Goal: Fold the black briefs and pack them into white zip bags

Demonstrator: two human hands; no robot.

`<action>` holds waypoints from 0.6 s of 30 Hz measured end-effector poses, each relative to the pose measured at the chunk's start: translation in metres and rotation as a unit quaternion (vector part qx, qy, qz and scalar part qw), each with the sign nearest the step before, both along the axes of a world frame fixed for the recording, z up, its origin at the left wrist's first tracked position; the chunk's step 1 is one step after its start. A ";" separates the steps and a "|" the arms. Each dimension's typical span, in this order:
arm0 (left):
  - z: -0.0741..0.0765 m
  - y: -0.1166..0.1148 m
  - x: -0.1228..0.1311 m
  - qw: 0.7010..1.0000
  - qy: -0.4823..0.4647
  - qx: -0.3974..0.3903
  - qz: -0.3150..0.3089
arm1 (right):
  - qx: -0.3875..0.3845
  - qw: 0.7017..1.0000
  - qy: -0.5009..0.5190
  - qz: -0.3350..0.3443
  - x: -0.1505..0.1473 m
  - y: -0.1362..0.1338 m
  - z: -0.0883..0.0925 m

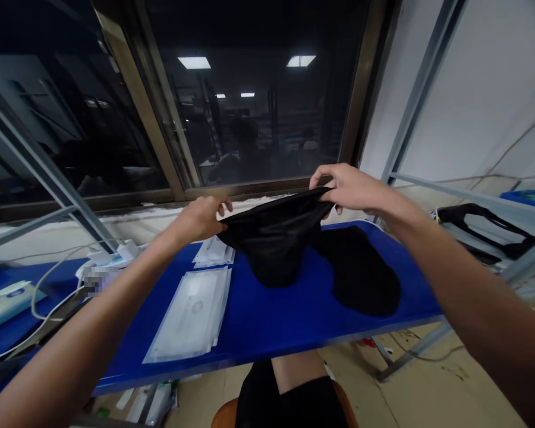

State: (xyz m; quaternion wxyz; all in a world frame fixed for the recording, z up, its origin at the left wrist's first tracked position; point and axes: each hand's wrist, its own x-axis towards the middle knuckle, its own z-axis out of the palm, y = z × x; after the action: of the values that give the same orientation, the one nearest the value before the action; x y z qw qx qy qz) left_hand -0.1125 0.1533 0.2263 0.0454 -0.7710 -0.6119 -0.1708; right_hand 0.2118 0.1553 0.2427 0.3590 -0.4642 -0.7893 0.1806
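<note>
Between my two hands a pair of black briefs (274, 241) is stretched by its top edge, slanting up to the right. My left hand (205, 217) pinches the left corner of that edge. At the right corner, slightly higher, my right hand (341, 187) grips the cloth between thumb and fingers. The lower part of the briefs hangs over the blue table. A second black cloth piece (365, 273), similar in look, lies flat to the right. To the left rests a stack of clear, frosted plastic bags (189, 315), with a smaller stack of bags (214, 252) behind it.
The blue table (276, 330) stands against a wall below a dark window (267, 119). Metal frame posts (421, 89) rise at both sides. White cables and plugs (125, 252) lie at the left, near a packet (9, 303). Another black item (485, 229) sits at far right.
</note>
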 end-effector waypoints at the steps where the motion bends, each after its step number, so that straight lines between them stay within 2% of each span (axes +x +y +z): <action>1: 0.002 0.001 -0.010 0.997 -0.047 -0.059 -0.005 | -0.089 0.995 0.026 0.045 0.007 0.002 0.005; 3: 0.009 -0.001 -0.025 0.967 -0.195 -0.160 -0.040 | -0.208 0.966 0.079 0.132 0.017 0.003 0.012; 5: 0.018 -0.004 -0.031 0.908 -0.351 -0.207 -0.094 | -0.243 0.945 0.104 0.193 0.020 0.004 0.012; 6: 0.021 -0.005 -0.030 0.881 -0.413 -0.204 -0.112 | -0.237 0.945 0.102 0.201 0.018 0.004 0.010; 8: 0.027 -0.004 -0.026 0.843 -0.498 -0.168 -0.117 | -0.179 0.969 0.059 0.162 0.010 0.004 0.003; 10: 0.027 0.001 -0.020 0.829 -0.530 -0.135 -0.114 | -0.053 0.996 -0.015 0.077 -0.002 0.005 -0.004; 12: 0.024 0.008 -0.015 0.846 -0.511 -0.100 -0.115 | 0.071 0.996 -0.045 0.000 -0.013 0.006 -0.007; 13: 0.023 0.012 -0.015 0.866 -0.482 -0.074 -0.112 | 0.098 0.995 -0.028 -0.017 -0.018 0.006 -0.007; 14: 0.022 0.014 -0.015 0.890 -0.440 -0.046 -0.107 | 0.097 0.995 0.012 -0.022 -0.021 0.006 -0.005; 16: 0.025 0.015 -0.017 0.933 -0.347 -0.001 -0.092 | 0.043 0.991 0.128 -0.011 -0.023 0.006 0.001; 18: 0.033 0.010 -0.021 0.955 -0.279 0.000 -0.097 | 0.006 0.973 0.232 0.003 -0.022 0.006 0.007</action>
State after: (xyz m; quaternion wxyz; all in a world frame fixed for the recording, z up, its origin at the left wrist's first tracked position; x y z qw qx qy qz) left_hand -0.1333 0.1632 0.2589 -0.1440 -0.7480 -0.5229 -0.3827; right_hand 0.1899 0.1609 0.2496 0.5342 -0.4052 -0.6871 0.2799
